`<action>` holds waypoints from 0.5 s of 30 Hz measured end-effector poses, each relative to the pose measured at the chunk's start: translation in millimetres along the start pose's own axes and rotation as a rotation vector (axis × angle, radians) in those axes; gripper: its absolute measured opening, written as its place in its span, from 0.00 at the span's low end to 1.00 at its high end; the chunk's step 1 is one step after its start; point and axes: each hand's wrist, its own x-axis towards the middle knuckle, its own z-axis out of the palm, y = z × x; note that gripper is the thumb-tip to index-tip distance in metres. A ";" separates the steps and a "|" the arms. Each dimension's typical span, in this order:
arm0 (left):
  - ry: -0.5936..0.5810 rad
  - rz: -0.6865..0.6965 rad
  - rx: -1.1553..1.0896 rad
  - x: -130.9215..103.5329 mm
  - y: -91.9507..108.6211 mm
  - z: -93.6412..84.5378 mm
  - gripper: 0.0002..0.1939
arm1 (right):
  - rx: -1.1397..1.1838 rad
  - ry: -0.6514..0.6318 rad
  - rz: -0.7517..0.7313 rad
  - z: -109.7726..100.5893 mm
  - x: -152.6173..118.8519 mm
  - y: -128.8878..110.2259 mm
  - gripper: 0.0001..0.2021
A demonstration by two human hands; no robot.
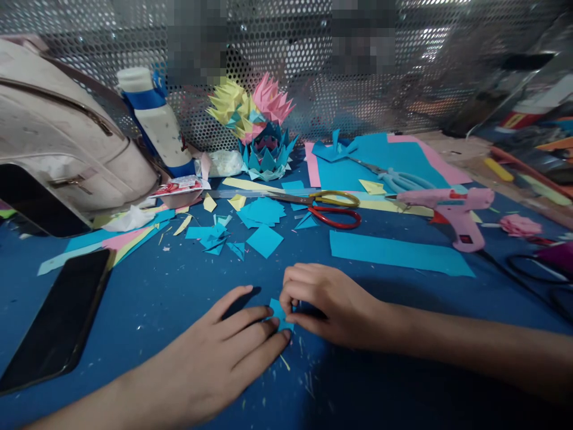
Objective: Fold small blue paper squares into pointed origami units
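Observation:
A small blue paper piece (278, 312) lies on the blue tabletop between my hands, partly covered by fingers. My left hand (244, 340) is flat with fingers stretched out, its fingertips pressing on the paper's left and near edges. My right hand (320, 301) is closed, thumb and curled fingers pinching at the paper's right side. Beyond them lie a loose blue paper square (265, 241), a stack of blue squares (262, 212) and several folded blue pieces (213, 237). A long blue paper strip (398, 254) rests beyond my right hand.
Scissors (313, 206), a pink glue gun (452, 209) and light-blue-handled pliers (403, 179) lie farther back. Folded paper flowers (268, 149) stand by the perforated metal panel (304, 65). At left are a phone (58, 316), a bottle (156, 122) and a backpack (67, 125).

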 end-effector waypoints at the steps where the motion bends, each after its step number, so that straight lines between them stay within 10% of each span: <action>1: -0.008 -0.004 0.003 0.5 0.7 -0.2 0.23 | 0.000 0.000 0.002 -0.1 0.0 -0.2 0.03; 15: 0.046 -0.031 0.057 5.7 5.3 3.0 0.21 | -0.015 -0.002 0.016 -0.5 0.4 -1.2 0.03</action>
